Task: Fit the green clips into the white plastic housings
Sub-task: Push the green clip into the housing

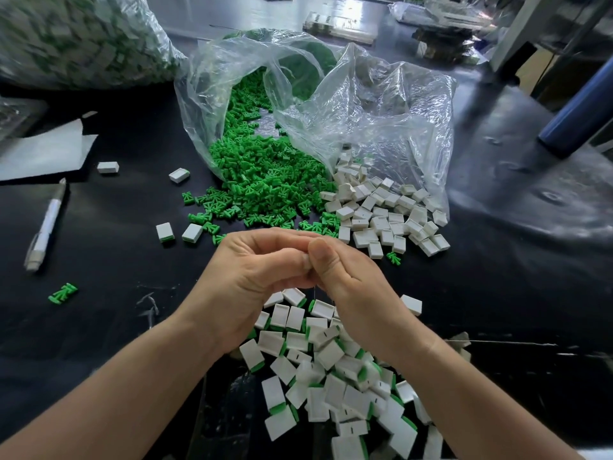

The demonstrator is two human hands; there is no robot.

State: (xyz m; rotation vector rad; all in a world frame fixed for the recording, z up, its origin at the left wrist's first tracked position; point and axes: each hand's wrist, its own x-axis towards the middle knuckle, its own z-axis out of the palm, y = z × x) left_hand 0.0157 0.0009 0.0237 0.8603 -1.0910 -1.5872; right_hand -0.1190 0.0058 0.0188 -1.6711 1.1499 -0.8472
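Observation:
My left hand and my right hand are pressed together above the middle of the black table, fingers curled inward. Whatever they hold is hidden between the fingers. Green clips spill in a heap from an open clear plastic bag. Empty white housings lie in a pile to the right of the clips. Below my hands lies a pile of white housings with green clips fitted.
A white pen lies at the left beside a sheet of white paper. A stray green clip sits near the left edge. A large full bag stands at the back left. A dark blue tube leans at the right.

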